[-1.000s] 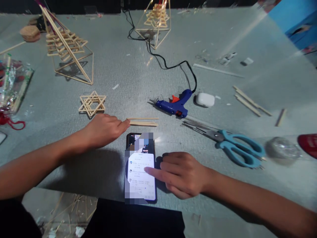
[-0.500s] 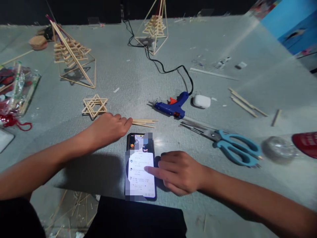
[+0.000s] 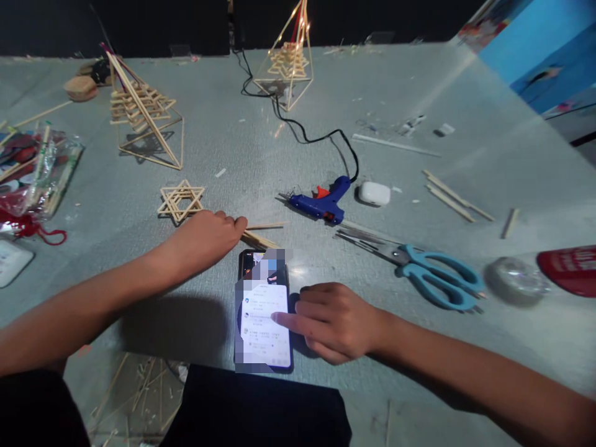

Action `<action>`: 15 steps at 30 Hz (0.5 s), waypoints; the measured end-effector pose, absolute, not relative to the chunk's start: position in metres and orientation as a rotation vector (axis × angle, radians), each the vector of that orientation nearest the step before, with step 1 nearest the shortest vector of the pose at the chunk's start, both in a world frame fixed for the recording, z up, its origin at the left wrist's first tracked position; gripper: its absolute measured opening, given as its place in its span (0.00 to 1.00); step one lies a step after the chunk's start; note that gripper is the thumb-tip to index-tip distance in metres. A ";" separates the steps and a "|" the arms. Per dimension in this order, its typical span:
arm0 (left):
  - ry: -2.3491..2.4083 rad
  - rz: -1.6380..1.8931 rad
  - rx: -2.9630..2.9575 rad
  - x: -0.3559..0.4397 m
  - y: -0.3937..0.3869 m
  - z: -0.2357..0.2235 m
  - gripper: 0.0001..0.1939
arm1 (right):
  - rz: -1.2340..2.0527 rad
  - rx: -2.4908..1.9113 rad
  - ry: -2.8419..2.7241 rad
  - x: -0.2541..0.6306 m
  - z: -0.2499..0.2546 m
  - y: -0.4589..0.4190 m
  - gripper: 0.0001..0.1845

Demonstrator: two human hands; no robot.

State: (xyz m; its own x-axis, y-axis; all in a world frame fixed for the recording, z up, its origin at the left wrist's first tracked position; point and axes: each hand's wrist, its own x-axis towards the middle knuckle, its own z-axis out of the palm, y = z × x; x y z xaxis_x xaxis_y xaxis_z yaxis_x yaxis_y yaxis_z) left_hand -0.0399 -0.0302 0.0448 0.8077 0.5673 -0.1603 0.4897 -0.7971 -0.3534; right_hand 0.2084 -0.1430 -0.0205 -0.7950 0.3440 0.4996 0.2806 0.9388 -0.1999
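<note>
Left hand fingers pressed on sticks just beyond phone; keep flat. Right hand forefinger out, touching screen; tap lightly.

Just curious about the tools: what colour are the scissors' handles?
Light blue handles on the scissors, clearest in the head view.

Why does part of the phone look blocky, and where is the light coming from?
Head view: the phone screen is pixelated over its upper and left parts; the left hand and arm cast a dark shadow toward the viewer, so light comes from ahead; a pale glare streak crosses the table at upper right.
</note>
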 end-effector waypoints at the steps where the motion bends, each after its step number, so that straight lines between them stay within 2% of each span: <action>1: -0.825 0.372 -2.694 -0.040 -0.029 0.044 0.09 | 0.154 -0.436 -2.541 0.209 -0.021 -0.143 0.21; 9: -0.927 0.228 -2.594 -0.048 -0.018 0.038 0.11 | 0.091 -0.497 -2.517 0.211 -0.017 -0.143 0.21; 15: -0.848 -0.414 -2.553 -0.054 -0.010 0.034 0.17 | 0.060 -0.893 -2.475 0.210 -0.019 -0.144 0.24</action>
State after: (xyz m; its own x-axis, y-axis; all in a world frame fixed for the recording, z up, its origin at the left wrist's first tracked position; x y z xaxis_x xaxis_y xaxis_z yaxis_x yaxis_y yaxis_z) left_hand -0.0540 -0.0100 0.0341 0.7702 0.4971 0.3996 0.6209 -0.7276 -0.2917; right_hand 0.2098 -0.1438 -0.0186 -0.6574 0.6087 0.4441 0.5865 0.7834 -0.2055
